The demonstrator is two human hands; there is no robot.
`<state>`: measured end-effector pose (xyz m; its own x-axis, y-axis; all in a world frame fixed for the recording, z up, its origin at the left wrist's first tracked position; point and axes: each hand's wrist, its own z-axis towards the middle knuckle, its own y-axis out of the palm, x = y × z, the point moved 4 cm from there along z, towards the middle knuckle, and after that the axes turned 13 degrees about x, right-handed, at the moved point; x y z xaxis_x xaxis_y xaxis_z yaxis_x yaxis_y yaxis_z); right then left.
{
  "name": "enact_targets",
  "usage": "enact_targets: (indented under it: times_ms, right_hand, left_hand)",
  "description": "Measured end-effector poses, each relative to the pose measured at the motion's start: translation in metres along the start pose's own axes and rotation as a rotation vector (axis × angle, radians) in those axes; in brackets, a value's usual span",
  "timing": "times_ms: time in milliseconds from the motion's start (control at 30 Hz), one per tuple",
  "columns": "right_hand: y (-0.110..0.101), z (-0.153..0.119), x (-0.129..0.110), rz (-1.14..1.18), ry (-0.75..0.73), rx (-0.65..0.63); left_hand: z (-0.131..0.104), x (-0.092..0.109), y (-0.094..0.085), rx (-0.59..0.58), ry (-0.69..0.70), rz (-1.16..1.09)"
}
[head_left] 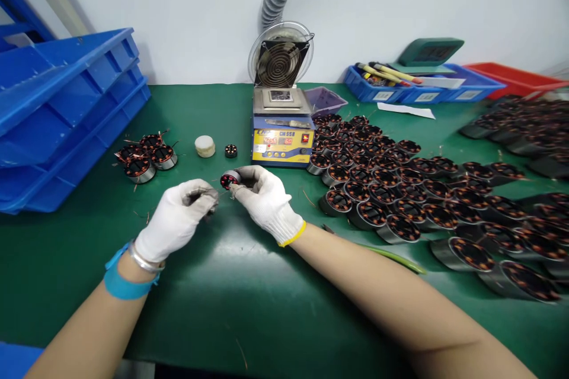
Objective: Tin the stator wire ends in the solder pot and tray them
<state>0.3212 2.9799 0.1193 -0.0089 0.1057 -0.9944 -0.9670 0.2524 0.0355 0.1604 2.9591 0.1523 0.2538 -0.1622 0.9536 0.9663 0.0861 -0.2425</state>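
White work gloves cover both hands. My right hand (263, 196) grips a small motor stator (230, 180), a metal ring with a dark core and copper windings, tilted toward me above the green table. Close to its left, my left hand (180, 213) is closed in a pinch on a thin wire that runs from the stator; the fingertips are partly hidden. Just beyond the hands lie a black round slotted part (230, 150) and a round whitish block (205, 146). A yellow and blue solder pot (283, 141) with a lit display stands behind my right hand.
Many stators (384, 192) stand in rows at the right, and a small group (149, 157) sits at the left. Stacked blue crates (71, 112) rise at the far left. Blue trays (377, 92) and a red tray (511, 77) line the wall. Green-handled cutters (395, 257) lie beneath my right forearm.
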Motion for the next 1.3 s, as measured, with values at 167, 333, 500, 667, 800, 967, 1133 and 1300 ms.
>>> enact_targets:
  times_ms: [167,333,500,667,800,967,1133,1300]
  right_hand:
    - [0.004,-0.004,-0.002,0.015,-0.007,-0.026]
    - [0.003,-0.004,-0.003,-0.012,-0.028,-0.033]
    - [-0.010,0.012,-0.011,-0.025,-0.114,0.047]
    - [-0.036,0.059,-0.054,-0.172,-0.391,0.134]
    - [-0.058,0.123,-0.111,-0.746,-0.701,0.331]
    - [-0.061,0.189,-0.148,-1.308,-0.704,0.319]
    - [-0.051,0.213,-0.142,-1.554,-0.651,0.225]
    - [-0.046,0.218,-0.132,-1.622,-0.622,0.175]
  left_hand:
    - [0.005,0.004,-0.016,0.236,0.172,0.142]
    - [0.007,-0.001,-0.002,0.077,0.247,0.351]
    - [-0.007,0.001,0.016,-0.261,0.342,0.635]
    - [-0.022,-0.003,0.039,-0.406,0.499,0.874]
    - [-0.028,-0.008,0.046,-0.440,0.500,0.886]
    - [-0.028,-0.007,0.044,-0.453,0.456,0.855]
    - [-0.028,-0.007,0.044,-0.455,0.441,0.840]
    - [-0.029,-0.008,0.045,-0.479,0.417,0.835]
